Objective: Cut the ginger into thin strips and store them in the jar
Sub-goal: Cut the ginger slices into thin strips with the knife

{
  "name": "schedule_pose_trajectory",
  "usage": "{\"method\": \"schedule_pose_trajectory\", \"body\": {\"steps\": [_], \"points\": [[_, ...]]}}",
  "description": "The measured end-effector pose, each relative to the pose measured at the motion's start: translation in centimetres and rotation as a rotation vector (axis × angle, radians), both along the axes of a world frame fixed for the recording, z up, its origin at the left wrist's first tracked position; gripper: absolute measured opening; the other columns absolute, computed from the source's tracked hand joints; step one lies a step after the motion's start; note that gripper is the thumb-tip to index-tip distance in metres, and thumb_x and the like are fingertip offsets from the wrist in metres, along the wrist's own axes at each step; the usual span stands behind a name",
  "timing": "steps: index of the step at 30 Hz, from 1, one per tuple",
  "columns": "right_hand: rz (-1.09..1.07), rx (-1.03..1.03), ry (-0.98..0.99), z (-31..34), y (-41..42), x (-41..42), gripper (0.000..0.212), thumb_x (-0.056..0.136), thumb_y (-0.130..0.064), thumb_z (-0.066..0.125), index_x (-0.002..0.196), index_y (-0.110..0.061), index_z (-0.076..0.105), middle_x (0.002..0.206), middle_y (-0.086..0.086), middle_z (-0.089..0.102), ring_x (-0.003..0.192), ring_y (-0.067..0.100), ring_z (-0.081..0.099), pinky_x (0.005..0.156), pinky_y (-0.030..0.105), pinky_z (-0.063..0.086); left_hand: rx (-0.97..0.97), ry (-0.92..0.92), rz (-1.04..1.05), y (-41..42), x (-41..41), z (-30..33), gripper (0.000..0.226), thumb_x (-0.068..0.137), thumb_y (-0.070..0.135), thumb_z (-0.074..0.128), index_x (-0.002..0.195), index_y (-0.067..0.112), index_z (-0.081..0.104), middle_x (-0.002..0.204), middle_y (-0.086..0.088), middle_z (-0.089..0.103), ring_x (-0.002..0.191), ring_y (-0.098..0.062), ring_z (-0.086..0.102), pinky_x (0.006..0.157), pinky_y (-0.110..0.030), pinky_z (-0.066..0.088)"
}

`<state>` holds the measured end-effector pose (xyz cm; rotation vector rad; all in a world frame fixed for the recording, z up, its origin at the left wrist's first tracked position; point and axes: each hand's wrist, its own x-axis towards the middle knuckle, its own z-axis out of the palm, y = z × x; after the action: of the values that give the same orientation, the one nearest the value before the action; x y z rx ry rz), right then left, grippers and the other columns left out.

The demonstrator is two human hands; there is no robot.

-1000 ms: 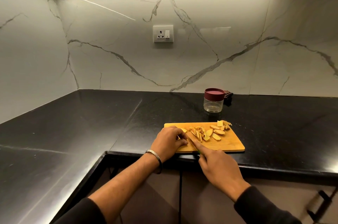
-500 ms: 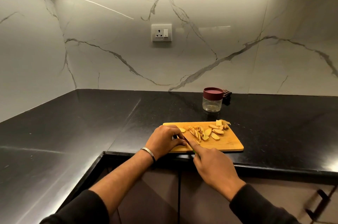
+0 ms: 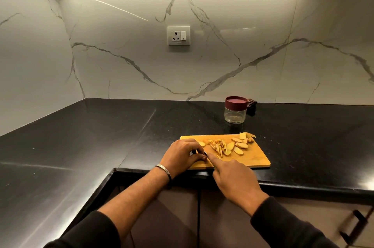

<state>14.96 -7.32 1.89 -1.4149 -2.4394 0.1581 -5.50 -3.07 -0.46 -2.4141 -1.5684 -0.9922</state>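
A wooden cutting board [image 3: 253, 159] lies at the counter's front edge. On it are thin ginger strips [image 3: 217, 145] and, to their right, several oval ginger slices [image 3: 239, 147]. My left hand [image 3: 182, 154] sits on the board's left end, its fingers curled down over a ginger piece that they mostly hide. My right hand [image 3: 234, 181] grips a knife [image 3: 199, 152]. The index finger lies along the blade and the handle is hidden in the palm. The blade's dark tip shows right beside my left fingertips. A clear jar [image 3: 235, 113] with a maroon lid, shut, stands behind the board.
The black stone countertop [image 3: 101, 136] wraps round a corner to the left. A small dark object [image 3: 252, 106] lies behind the jar against the marble wall. A wall socket [image 3: 179, 35] is above. Cabinet doors with a dark handle [image 3: 356, 225] are below the counter.
Both hands stay at the board's left end with the knife between them, shifting only slightly. The ginger pile and the jar have not moved.
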Motion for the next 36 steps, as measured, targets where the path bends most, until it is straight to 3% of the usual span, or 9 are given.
{"method": "schedule_pose_trajectory", "body": {"steps": [11, 18, 26, 33, 36], "points": [[0.011, -0.061, 0.03, -0.7, -0.6, 0.1, 0.055, 0.108, -0.036, 0.034, 0.159, -0.038, 0.014, 0.094, -0.004, 0.058, 0.086, 0.011, 0.056, 0.079, 0.028, 0.05, 0.019, -0.008, -0.011, 0.2, -0.1, -0.1, 0.019, 0.085, 0.04, 0.072, 0.093, 0.024, 0.077, 0.092, 0.007, 0.072, 0.078, -0.004, 0.062, 0.075, -0.02, 0.056], [-0.027, 0.041, -0.103, -0.7, -2.4, 1.6, 0.058, 0.108, -0.033, 0.033, 0.159, -0.04, 0.006, 0.087, -0.006, 0.05, 0.079, 0.011, 0.048, 0.073, 0.028, 0.043, -0.002, -0.034, -0.026, 0.3, -0.1, -0.2, 0.017, 0.083, 0.037, 0.077, 0.092, 0.023, 0.075, 0.09, 0.007, 0.071, 0.076, -0.004, 0.062, 0.071, -0.017, 0.055], [-0.054, 0.128, -0.27, -0.4, -2.5, 1.9, 0.062, 0.109, -0.023, 0.034, 0.159, -0.037, -0.001, 0.087, -0.002, 0.046, 0.076, 0.014, 0.045, 0.068, 0.031, 0.038, -0.037, 0.01, 0.001, 0.3, 0.0, -0.1, 0.024, 0.088, 0.036, 0.07, 0.11, 0.027, 0.075, 0.102, 0.007, 0.067, 0.085, -0.006, 0.061, 0.076, -0.02, 0.054], [-0.022, 0.124, -0.235, -0.9, -2.4, 1.9, 0.061, 0.109, -0.032, 0.035, 0.159, -0.039, 0.0, 0.092, -0.002, 0.049, 0.085, 0.013, 0.053, 0.074, 0.03, 0.044, -0.102, 0.104, -0.002, 0.6, 0.1, -0.2, 0.035, 0.095, 0.035, 0.061, 0.129, 0.031, 0.064, 0.116, 0.006, 0.056, 0.097, -0.009, 0.055, 0.082, -0.024, 0.051], [-0.021, 0.1, -0.159, -1.3, -2.0, 2.0, 0.058, 0.109, -0.035, 0.032, 0.158, -0.042, 0.002, 0.087, -0.006, 0.05, 0.08, 0.01, 0.052, 0.073, 0.028, 0.045, -0.066, 0.007, -0.009, 0.4, 0.1, 0.0, 0.039, 0.089, 0.033, 0.069, 0.127, 0.026, 0.063, 0.108, 0.008, 0.063, 0.09, -0.006, 0.058, 0.082, -0.022, 0.053]]}}
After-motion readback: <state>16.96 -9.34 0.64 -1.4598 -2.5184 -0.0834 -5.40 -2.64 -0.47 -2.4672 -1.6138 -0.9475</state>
